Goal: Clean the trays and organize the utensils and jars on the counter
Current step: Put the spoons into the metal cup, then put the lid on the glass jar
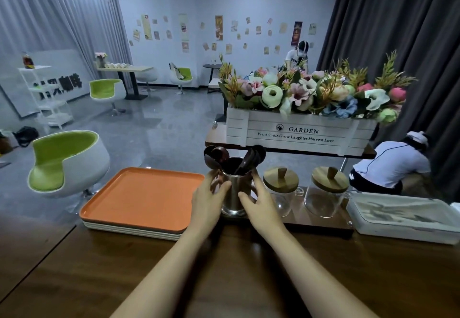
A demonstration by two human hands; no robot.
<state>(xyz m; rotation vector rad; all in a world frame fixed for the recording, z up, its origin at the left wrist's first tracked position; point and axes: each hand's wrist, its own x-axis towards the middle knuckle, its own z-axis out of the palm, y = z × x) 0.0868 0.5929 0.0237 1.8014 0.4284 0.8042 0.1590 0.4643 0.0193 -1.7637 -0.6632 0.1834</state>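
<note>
Your dark wooden surface (249, 268) fills the lower view, and a white planter box (298, 133) marked GARDEN, full of flowers, sits on a raised shelf at its far edge. To your left lies a stack of trays (139, 198), the orange one on top, near the far left edge of the surface. At the far right stands a white bin (403, 220) with pale utensils lying in it, too blurred to tell apart. Between the trays and the bin a low brown board (318, 223) carries two glass jars in a row, the left jar (281, 193) and the right jar (328, 193), each upright with a wooden lid on. At the board's left end stands a metal cup (234, 193), upright. Your left hand (206, 200) curls round its left side and your right hand (258, 200) round its right, both gripping it. Dark spoons (219, 156) stand in the cup, bowls up.
</note>
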